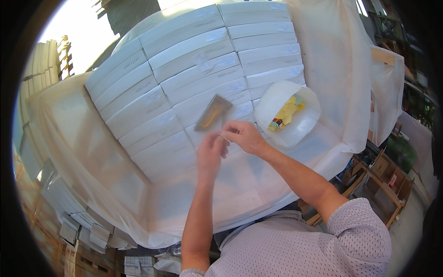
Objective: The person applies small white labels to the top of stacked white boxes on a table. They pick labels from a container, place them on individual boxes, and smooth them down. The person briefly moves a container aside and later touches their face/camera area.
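My left hand [212,150] and my right hand [247,137] meet above the stacked white boxes [203,74], fingertips pinched together. A small pale bit seems to lie between them, too small to name. My left hand is somewhat smeared by motion. Just beyond the hands, a flat grey float [221,105] with a yellow handle lies on the boxes. To the right of my right hand sits a white plastic container [310,108] with yellow slips of paper [290,108] and a few small coloured pieces inside.
Translucent plastic sheeting [332,60] drapes both sides of the stack and its near edge. Wooden crates [385,177] stand at the lower right. More pale boxes [94,235] and a wooden pallet [85,263] are at the lower left.
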A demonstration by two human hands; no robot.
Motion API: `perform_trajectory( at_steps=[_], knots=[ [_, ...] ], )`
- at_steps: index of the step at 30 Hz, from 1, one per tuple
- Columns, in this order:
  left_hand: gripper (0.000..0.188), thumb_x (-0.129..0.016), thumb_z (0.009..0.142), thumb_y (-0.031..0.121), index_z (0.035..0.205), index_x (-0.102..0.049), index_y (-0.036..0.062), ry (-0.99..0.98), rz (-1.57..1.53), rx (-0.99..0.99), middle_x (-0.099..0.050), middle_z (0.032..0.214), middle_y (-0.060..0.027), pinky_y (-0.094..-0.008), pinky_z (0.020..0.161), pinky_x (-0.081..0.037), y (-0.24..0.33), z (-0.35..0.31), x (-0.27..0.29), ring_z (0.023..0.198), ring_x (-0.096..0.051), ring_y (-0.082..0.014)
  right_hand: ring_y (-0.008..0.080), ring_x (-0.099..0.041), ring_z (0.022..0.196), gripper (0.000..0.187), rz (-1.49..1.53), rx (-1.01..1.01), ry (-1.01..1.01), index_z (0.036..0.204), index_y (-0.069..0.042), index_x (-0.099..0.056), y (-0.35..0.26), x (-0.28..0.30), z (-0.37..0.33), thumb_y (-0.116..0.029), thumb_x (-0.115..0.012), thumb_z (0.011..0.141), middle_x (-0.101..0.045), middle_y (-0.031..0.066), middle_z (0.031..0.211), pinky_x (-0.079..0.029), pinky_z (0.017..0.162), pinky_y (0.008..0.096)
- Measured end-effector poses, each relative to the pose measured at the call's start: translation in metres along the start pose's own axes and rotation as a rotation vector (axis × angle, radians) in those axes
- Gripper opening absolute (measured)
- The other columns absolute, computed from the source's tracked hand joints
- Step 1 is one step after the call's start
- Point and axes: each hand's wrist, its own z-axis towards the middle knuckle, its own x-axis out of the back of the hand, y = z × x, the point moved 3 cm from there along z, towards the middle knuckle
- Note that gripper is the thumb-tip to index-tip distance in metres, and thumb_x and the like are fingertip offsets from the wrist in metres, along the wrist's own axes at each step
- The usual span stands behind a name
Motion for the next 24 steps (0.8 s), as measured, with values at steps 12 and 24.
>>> perform_trajectory(
  at_steps=[12, 24],
  knots=[
    [0.014, -0.055, 0.098, 0.015, 0.096, -0.058, 0.0008, -0.146, 0.170, 0.019, -0.066, 0.077, -0.0064, -0.0272, 0.056, -0.044, -0.029, 0.015, -0.106, 0.062, -0.056, -0.0123, 0.0096, -0.060, 0.074, 0.019, 0.114, 0.025, 0.535, 0.096, 0.001, -0.067, 0.044, 0.120, -0.057, -0.017, -0.064, 0.093, -0.067, 0.0033, 0.079, -0.049, 0.071, 0.0258],
    [0.024, -0.056, 0.096, 0.020, 0.112, -0.063, 0.0040, -0.088, 0.914, -0.156, -0.068, 0.076, -0.0199, -0.0483, 0.066, -0.051, -0.084, 0.011, -0.182, 0.073, -0.067, -0.0401, 0.0055, -0.059, 0.075, 0.022, 0.120, 0.110, 0.771, 0.104, 0.001, -0.067, 0.008, 0.152, -0.048, -0.019, -0.065, 0.095, -0.068, 0.0011, 0.086, -0.044, 0.063, 0.0214]
  ],
)
